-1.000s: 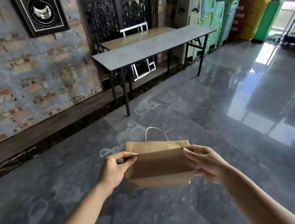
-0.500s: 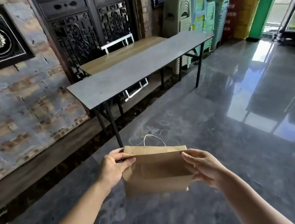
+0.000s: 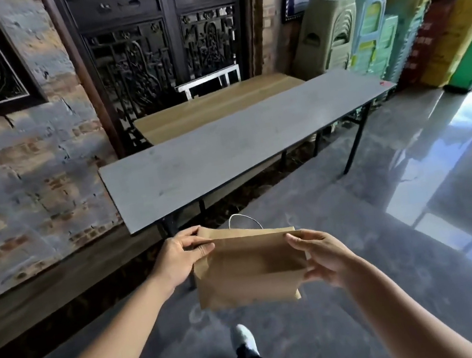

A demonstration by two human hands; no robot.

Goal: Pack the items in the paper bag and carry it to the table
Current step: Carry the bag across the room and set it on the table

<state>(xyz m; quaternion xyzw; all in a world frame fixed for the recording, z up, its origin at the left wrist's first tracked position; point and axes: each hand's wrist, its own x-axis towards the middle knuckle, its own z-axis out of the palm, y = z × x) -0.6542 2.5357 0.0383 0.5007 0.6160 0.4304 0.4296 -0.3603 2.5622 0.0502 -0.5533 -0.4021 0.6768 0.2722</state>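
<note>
I hold a brown paper bag [image 3: 246, 270] in the air in front of me, its top folded over and a white cord handle sticking up behind. My left hand [image 3: 179, 259] pinches the bag's top left corner. My right hand [image 3: 323, 255] grips its right edge. The long grey table [image 3: 223, 152] stands just beyond the bag, its near left corner almost above my left hand. The bag's contents are hidden.
A wooden-topped table [image 3: 215, 105] stands behind the grey one against a dark carved door. Stacked plastic chairs [image 3: 359, 27] and coloured crates fill the right back. A brick wall runs along the left. My foot [image 3: 244, 340] steps on the glossy dark floor.
I have walked closer to the grey table, which now fills the middle of the view. Both hands keep the same hold on the bag.
</note>
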